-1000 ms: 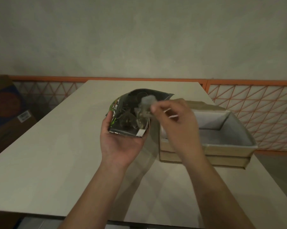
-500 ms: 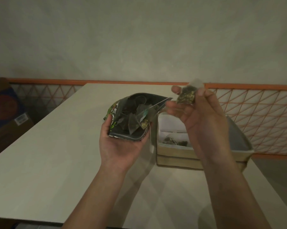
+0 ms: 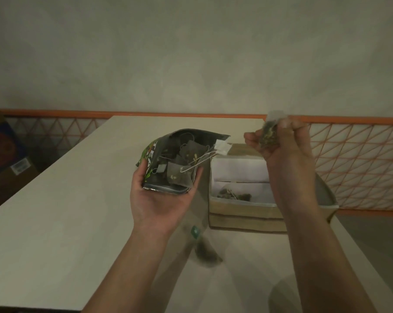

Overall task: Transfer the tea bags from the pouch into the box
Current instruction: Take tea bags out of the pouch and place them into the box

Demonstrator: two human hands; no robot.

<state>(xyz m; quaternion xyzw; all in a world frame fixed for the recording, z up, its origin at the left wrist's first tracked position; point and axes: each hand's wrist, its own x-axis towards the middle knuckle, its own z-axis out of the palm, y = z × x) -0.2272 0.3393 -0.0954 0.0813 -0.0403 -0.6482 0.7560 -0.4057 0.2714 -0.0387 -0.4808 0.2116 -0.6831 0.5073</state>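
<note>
nearest the camera, a blurred tea bag with a green tag [image 3: 204, 247] shows over the pale table [image 3: 55, 222], between the two forearms; whether it lies on the top or hangs above it cannot be told. beyond it the left hand [image 3: 166, 199] is cupped palm up, thumb and fingers curled round the base of the dark pouch [image 3: 168, 163], whose torn mouth gapes toward the camera. inside the pouch lie several tea bags [image 3: 179, 175], and their strings and white tags [image 3: 221, 147] trail out over its right edge. just right of the pouch sits the cardboard box [image 3: 243, 216] on the table, with a few tea bags [image 3: 234, 196] on its white floor. above the box the right hand [image 3: 279, 145] is raised, its fingertips pinching one tea bag [image 3: 269, 134]. behind the table runs an orange lattice fence [image 3: 360, 166].
</note>
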